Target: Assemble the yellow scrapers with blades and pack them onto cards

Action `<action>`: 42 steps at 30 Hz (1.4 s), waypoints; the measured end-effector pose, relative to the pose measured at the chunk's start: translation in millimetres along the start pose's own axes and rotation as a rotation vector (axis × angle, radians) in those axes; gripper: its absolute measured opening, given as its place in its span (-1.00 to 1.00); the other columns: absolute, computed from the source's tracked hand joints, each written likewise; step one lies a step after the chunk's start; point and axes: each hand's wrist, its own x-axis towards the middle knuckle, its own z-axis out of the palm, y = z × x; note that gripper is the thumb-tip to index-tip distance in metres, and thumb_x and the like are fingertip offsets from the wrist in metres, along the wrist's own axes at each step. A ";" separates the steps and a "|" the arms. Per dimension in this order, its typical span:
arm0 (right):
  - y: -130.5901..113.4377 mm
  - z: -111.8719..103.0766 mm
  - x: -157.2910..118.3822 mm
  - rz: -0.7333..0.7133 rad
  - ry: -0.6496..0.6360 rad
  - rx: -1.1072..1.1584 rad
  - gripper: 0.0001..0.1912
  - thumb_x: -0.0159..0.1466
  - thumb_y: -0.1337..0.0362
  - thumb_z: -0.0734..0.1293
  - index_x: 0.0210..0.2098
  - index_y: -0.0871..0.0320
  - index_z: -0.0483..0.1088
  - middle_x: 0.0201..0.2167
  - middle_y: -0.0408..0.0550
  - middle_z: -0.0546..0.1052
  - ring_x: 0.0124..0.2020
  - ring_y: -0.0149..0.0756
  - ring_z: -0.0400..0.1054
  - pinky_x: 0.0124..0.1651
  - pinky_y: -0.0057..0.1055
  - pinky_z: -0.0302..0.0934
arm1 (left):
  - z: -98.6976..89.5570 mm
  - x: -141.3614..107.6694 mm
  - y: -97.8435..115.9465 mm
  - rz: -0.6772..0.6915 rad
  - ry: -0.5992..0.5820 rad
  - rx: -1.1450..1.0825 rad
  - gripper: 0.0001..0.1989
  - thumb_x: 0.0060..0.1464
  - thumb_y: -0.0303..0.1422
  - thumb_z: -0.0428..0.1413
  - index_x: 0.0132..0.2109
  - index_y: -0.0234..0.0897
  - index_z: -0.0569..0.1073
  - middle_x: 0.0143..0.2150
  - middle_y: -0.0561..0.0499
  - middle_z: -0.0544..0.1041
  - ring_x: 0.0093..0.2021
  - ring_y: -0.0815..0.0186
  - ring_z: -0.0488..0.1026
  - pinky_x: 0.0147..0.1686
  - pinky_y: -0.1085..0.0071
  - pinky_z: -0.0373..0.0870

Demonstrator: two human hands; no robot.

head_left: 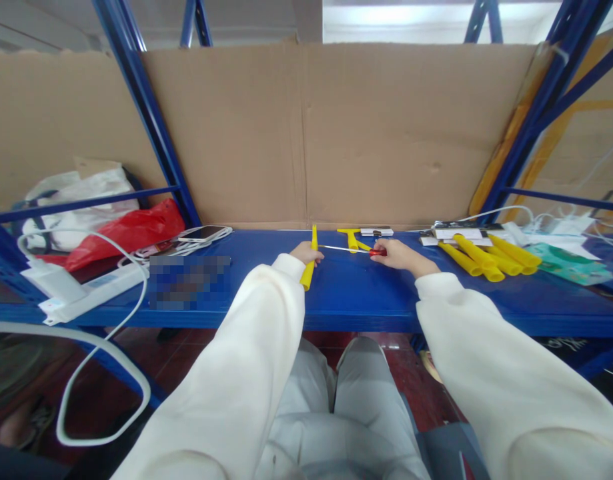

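My left hand [307,253] is closed around a yellow T-shaped plastic handle [309,275], held roughly upright over the blue tabletop. My right hand [399,257] grips a screwdriver by its red handle [378,253]. Its thin metal shaft [343,249] points left, and the tip meets or nearly meets the yellow handle beside my left fingers; exact contact is too small to tell. Just behind the shaft lies another yellow T-shaped handle [353,239], close to a small silver-and-dark flat piece [377,232].
Several yellow handles [479,259] lie at right, near a green packet [569,263] and white cables. At left are a white power strip [93,290], a phone [203,233], a red bag [129,230] and a blurred patch. Cardboard [386,133] stands behind the blue tabletop [366,293], between blue posts.
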 end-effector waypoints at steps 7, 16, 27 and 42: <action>-4.1 -4.0 -2.9 -0.002 0.035 0.016 -0.91 0.19 0.30 0.39 -0.33 0.14 0.39 -0.40 -0.04 0.58 -0.45 -0.30 0.38 -0.37 -0.45 0.15 | -0.2 -3.2 1.9 0.001 0.001 0.011 -0.75 0.00 -0.63 0.18 -0.55 -0.33 0.36 -0.66 0.09 0.41 -0.63 0.43 0.37 -0.49 0.50 0.35; 2.0 -0.6 -0.8 -0.045 0.006 -0.002 -0.87 0.28 0.25 0.31 -0.34 0.13 0.48 -0.40 -0.01 0.60 -0.41 -0.27 0.41 -0.34 -0.43 0.19 | 0.3 1.5 -2.3 -0.007 0.009 0.005 -0.77 -0.01 -0.62 0.20 -0.49 -0.31 0.34 -0.65 0.13 0.41 -0.63 0.44 0.37 -0.54 0.53 0.31; -3.2 -3.4 -2.5 0.041 0.012 -0.011 -0.89 0.18 0.29 0.41 -0.31 0.12 0.39 -0.38 -0.03 0.58 -0.43 -0.28 0.38 -0.37 -0.43 0.15 | -1.1 1.0 -2.3 -0.015 -0.007 -0.008 -0.82 -0.04 -0.61 0.20 -0.45 -0.31 0.38 -0.64 0.14 0.42 -0.61 0.43 0.40 -0.52 0.54 0.33; 3.0 -0.7 -0.4 -0.012 -0.051 -0.031 -0.85 0.28 0.22 0.33 -0.32 0.14 0.50 -0.38 0.01 0.60 -0.39 -0.25 0.42 -0.32 -0.41 0.19 | -2.0 -1.6 0.2 -0.017 0.001 0.026 -0.88 -0.06 -0.61 0.21 -0.40 -0.34 0.45 -0.61 0.11 0.45 -0.59 0.41 0.42 -0.45 0.51 0.39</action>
